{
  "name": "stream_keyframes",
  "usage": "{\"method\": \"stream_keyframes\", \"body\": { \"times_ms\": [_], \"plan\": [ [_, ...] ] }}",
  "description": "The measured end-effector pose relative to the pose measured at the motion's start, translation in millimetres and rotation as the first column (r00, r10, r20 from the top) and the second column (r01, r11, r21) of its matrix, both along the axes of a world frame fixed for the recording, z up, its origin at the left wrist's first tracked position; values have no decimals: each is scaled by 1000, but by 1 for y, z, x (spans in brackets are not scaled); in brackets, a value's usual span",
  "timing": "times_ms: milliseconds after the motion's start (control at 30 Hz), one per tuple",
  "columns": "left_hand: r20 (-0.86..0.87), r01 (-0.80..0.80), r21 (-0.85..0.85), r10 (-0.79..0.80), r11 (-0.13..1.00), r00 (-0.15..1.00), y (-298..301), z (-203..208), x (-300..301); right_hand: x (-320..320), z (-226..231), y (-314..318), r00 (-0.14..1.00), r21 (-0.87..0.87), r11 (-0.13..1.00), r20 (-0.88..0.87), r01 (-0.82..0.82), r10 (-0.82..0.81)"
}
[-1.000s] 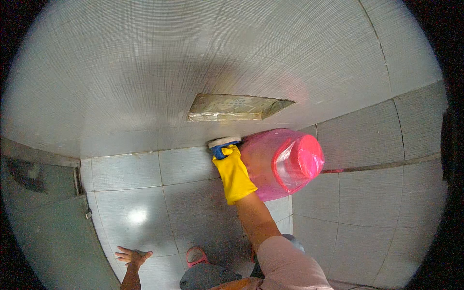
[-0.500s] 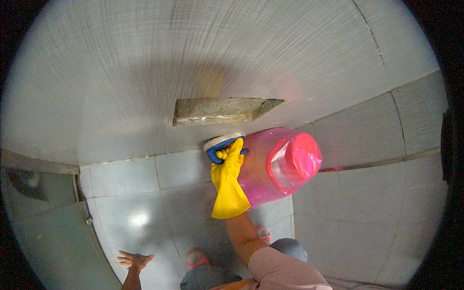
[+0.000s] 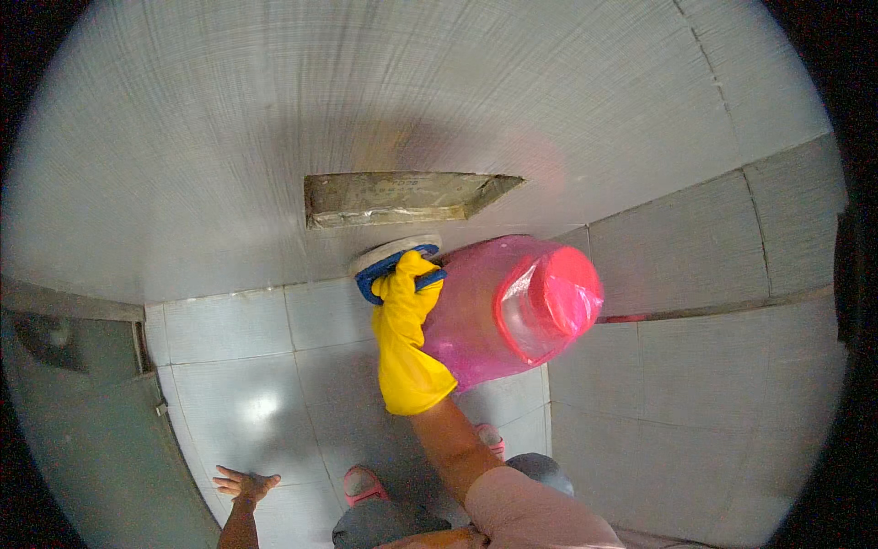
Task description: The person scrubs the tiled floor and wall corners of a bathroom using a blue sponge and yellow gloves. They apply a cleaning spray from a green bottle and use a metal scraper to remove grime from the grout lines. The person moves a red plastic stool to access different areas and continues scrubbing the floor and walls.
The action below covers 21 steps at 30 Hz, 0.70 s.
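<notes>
A yellow rubber glove covers my right hand (image 3: pixel 407 288), whose fingers wrap round the handle of a blue scrub brush (image 3: pixel 370 280). The brush's pale bristle side faces the grey wall, just below a rectangular recess (image 3: pixel 389 199), and appears to touch the wall. Right beside the glove stands a large translucent pink container (image 3: pixel 466 302) with a bright red-pink lid, partly covered in clear plastic. My bare left hand (image 3: pixel 245 484), at the lower left, is open with its fingers spread and holds nothing. Whether it touches the tiles behind it I cannot tell.
Pale square tiles (image 3: pixel 229 329) make up the floor. A greenish door panel (image 3: pixel 87 430) with a small latch is at the left. Tiled wall (image 3: pixel 695 384) rises on the right. My feet in pink sandals (image 3: pixel 364 485) show at the bottom.
My right hand has moved the brush a little to the left along the wall, and the brush is tilted differently. My left hand remains open; the view has shifted slightly.
</notes>
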<state>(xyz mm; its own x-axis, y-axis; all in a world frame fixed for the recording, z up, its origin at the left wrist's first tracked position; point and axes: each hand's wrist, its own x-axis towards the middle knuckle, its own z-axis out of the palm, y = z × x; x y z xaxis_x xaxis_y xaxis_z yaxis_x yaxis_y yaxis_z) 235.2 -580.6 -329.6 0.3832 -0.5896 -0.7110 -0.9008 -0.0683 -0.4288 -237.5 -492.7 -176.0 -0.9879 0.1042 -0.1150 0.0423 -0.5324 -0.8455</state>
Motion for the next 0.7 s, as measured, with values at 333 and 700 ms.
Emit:
{"method": "stream_keyframes", "body": {
  "times_ms": [333,700],
  "plan": [
    [-105,19,64,-12,998,994,-1,9,2,-9,1,8,902,-282,959,420,30,95],
    [-100,-53,77,61,996,993,-1,22,-10,-14,-23,17,888,-419,907,406,-31,218]
  ]
}}
